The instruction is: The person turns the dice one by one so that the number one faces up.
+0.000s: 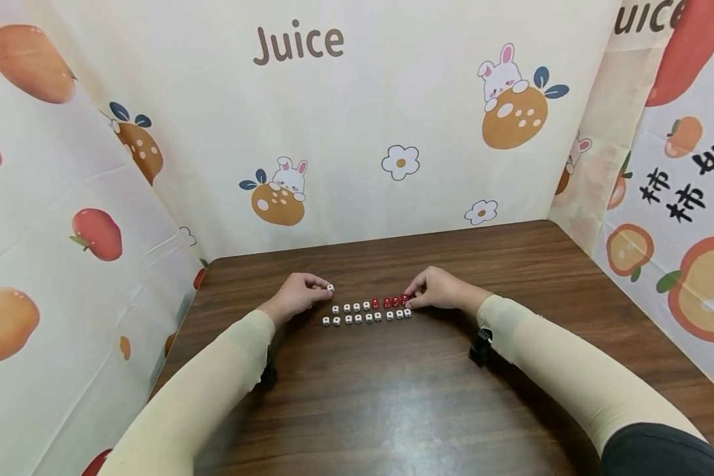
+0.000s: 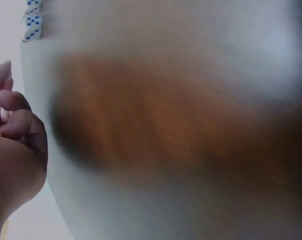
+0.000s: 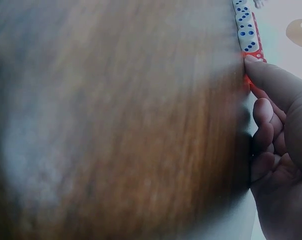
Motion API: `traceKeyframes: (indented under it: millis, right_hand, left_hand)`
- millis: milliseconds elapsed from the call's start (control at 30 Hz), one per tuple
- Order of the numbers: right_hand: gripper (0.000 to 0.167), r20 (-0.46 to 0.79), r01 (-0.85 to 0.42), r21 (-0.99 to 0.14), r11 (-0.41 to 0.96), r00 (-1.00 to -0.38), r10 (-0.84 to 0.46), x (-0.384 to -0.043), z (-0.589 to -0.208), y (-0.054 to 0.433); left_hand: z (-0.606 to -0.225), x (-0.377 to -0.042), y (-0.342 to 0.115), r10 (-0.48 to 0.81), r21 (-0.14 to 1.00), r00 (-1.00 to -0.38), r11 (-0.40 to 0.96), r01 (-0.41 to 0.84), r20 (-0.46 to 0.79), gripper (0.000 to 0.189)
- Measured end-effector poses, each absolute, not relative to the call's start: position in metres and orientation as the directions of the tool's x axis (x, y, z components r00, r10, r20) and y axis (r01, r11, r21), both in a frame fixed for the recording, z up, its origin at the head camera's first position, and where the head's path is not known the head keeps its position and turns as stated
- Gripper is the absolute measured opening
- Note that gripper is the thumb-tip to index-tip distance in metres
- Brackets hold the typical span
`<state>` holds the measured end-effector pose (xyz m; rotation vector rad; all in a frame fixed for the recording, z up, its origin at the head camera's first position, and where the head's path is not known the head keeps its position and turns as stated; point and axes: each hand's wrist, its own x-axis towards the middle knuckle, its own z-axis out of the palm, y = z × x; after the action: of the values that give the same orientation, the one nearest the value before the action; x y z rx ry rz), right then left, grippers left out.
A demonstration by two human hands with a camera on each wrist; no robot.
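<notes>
In the head view my left hand [image 1: 300,294] pinches a white die [image 1: 330,287] between thumb and fingers, behind the left end of the back row. My right hand [image 1: 440,289] pinches a red die [image 1: 404,299] at that row's right end. The back row has several white dice [image 1: 357,307] on the left and several red dice [image 1: 387,303] on the right. Nearer to me runs a front row of white dice [image 1: 369,318]. The right wrist view shows the right thumb [image 3: 270,77] against red, beside white dice [image 3: 247,34]. In the left wrist view the held die is hidden.
The dice stand on a dark brown wooden table [image 1: 363,396]. A printed cloth wall [image 1: 357,119] rises along its back edge, with more printed cloth at the left and right. A black wrist device [image 1: 480,347] sits under the right wrist.
</notes>
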<state>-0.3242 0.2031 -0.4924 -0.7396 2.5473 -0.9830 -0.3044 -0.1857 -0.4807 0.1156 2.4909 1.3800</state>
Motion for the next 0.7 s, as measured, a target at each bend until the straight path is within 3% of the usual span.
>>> traceKeyframes:
  millis: [367,700]
  right_hand:
    - [0.017,-0.105,-0.349,-0.687,0.638,-0.820,-0.562,-0.325,-0.495,0.204]
    - [0.018,-0.108,-0.344,-0.689,0.638,-0.821,-0.560,-0.324,-0.493,0.202]
  left_hand:
    - [-0.485,-0.291,-0.214,0.235,0.839,-0.949,0.542,-0.052,-0.210,0.022]
    - [-0.488,-0.287,-0.213,0.326,0.770,-0.936,0.629,0.108,-0.136,0.015]
